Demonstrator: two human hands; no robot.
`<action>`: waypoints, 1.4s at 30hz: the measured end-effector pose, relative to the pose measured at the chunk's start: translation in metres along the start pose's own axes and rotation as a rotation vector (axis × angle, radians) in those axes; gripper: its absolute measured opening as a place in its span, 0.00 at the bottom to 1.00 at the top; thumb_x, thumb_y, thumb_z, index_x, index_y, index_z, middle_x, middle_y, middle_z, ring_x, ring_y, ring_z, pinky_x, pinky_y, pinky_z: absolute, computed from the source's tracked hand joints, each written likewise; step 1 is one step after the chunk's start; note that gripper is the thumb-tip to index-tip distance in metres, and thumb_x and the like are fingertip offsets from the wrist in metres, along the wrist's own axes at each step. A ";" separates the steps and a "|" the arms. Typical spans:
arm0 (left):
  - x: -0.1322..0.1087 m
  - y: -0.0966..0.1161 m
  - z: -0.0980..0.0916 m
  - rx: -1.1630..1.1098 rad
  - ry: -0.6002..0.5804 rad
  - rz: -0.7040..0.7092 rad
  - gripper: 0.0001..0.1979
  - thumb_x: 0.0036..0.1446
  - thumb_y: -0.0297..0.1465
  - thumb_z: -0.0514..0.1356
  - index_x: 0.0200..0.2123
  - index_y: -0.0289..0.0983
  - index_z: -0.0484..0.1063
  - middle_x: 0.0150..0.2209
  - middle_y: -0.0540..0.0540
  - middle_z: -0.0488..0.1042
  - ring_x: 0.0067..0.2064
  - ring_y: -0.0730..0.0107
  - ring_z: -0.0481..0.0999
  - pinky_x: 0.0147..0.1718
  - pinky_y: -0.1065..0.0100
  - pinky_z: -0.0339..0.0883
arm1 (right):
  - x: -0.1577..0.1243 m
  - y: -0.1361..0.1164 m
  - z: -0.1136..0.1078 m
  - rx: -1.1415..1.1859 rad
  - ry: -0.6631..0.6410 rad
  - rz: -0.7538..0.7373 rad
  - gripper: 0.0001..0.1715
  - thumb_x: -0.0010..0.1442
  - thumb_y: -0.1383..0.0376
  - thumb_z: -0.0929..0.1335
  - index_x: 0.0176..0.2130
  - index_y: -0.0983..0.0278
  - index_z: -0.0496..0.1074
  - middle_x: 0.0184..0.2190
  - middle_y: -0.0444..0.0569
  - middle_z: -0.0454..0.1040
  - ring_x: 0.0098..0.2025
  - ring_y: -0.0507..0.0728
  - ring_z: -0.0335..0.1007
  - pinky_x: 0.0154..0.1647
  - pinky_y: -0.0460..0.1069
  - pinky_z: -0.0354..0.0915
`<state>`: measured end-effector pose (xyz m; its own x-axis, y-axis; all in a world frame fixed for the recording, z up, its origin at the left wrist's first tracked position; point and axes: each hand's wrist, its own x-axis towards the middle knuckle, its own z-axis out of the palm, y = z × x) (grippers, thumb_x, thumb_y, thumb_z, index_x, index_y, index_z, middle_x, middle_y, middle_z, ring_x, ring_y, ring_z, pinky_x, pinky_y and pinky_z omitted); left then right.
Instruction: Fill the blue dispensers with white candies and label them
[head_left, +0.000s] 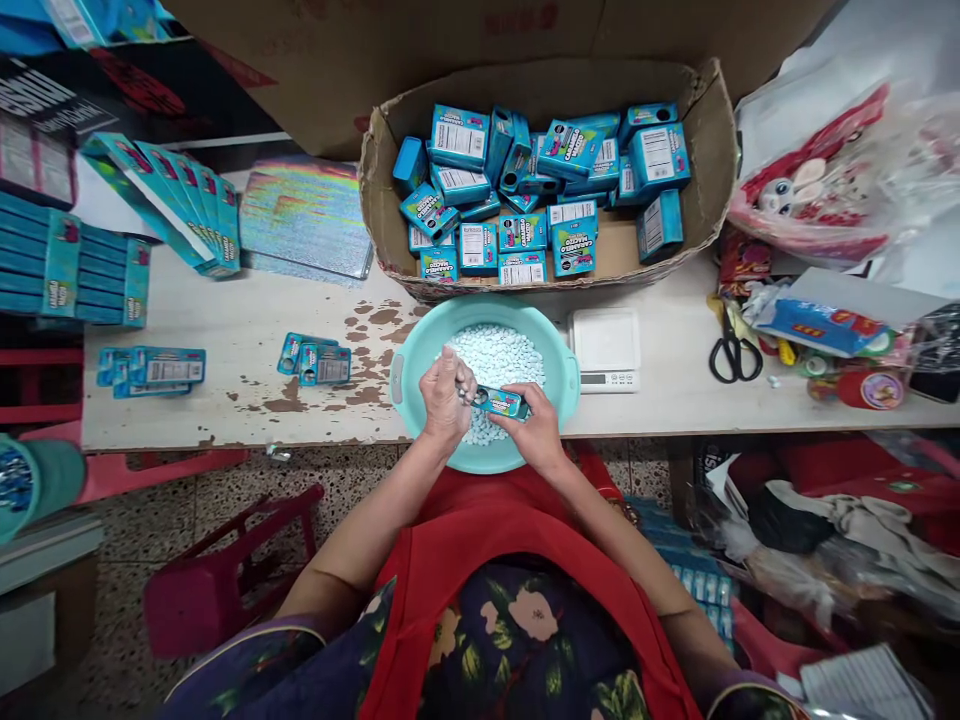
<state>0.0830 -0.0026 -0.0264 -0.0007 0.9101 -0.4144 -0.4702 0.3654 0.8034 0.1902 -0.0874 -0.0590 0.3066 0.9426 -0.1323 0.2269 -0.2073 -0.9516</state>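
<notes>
My right hand [536,432] grips a small teal candy box [501,402] over a teal plastic basin [559,355] filled with small white candies [499,355]. My left hand [446,395] is closed at the open end of that box, fingers pinched together on a small item I cannot make out. Both hands hover above the near half of the basin, which sits at the front edge of the white table [247,340].
Behind the basin, a cardboard tray [712,170] holds several filled teal boxes. A small white scale [606,347] and black scissors [731,350] lie to the right. Flat unfolded boxes [161,365] and stacks of packaging [71,270] lie left. Red stools [217,580] stand below.
</notes>
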 end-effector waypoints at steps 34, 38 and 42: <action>0.026 -0.039 -0.069 0.399 -0.125 -0.711 0.17 0.45 0.41 0.67 0.28 0.35 0.68 0.22 0.50 0.69 0.19 0.78 0.66 0.15 0.76 0.56 | 0.023 0.088 -0.176 0.094 0.879 0.187 0.27 0.54 0.48 0.68 0.45 0.64 0.66 0.46 0.53 0.71 0.45 0.55 0.71 0.50 0.56 0.66; 0.032 -0.037 -0.063 0.411 -0.111 -0.660 0.19 0.43 0.42 0.68 0.26 0.34 0.66 0.23 0.50 0.69 0.22 0.76 0.69 0.17 0.77 0.57 | 0.019 0.094 -0.173 0.068 0.883 0.226 0.28 0.54 0.46 0.66 0.44 0.64 0.67 0.43 0.51 0.73 0.43 0.54 0.71 0.47 0.54 0.68; 0.033 -0.041 -0.067 0.409 -0.103 -0.650 0.21 0.44 0.46 0.66 0.24 0.35 0.64 0.18 0.52 0.66 0.18 0.76 0.66 0.15 0.76 0.55 | 0.029 0.091 -0.166 0.070 0.846 0.206 0.28 0.56 0.46 0.64 0.44 0.65 0.67 0.43 0.52 0.72 0.44 0.54 0.71 0.47 0.54 0.67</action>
<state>0.0433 -0.0006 -0.1022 0.2551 0.4942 -0.8311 0.0151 0.8574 0.5144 0.3733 -0.1224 -0.1035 0.9249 0.3717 -0.0794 0.0427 -0.3091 -0.9501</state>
